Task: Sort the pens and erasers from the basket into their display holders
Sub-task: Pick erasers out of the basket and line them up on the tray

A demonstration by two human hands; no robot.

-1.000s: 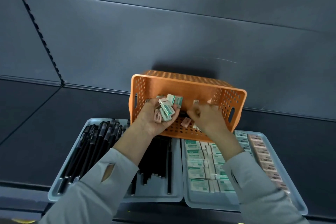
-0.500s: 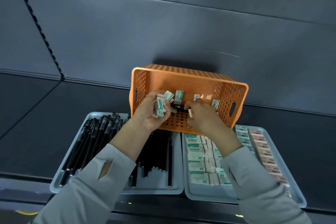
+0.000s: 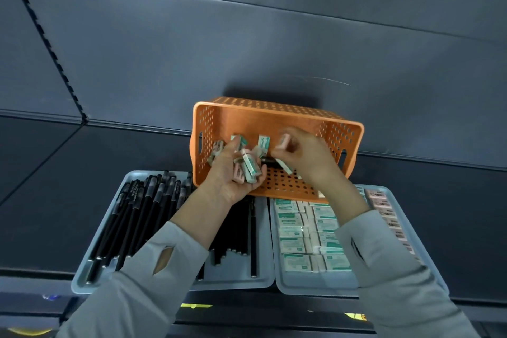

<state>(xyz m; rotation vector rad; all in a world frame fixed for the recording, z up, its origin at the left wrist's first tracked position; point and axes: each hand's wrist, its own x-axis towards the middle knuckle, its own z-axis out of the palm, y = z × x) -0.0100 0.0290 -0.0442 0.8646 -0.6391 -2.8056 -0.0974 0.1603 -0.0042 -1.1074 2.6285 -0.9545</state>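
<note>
The orange perforated plastic basket (image 3: 274,118) is tilted with its opening toward the camera, at the far edge of two trays. The left hand (image 3: 233,178) grip holds a cluster of green-and-white sleeved erasers (image 3: 251,170) at the basket mouth. The right hand (image 3: 310,156) grip pinches one pink eraser (image 3: 282,143) inside the basket. Black pens (image 3: 137,208) lie in the left grey tray (image 3: 236,280). Rows of sleeved erasers (image 3: 301,230) lie in the right grey tray (image 3: 307,285).

Left hand (image 3: 233,175) palm-up, fingers (image 3: 258,184) curled round erasers (image 3: 251,169); right hand (image 3: 310,156) (back upward) pinching pink eraser (image 3: 283,142).
</note>
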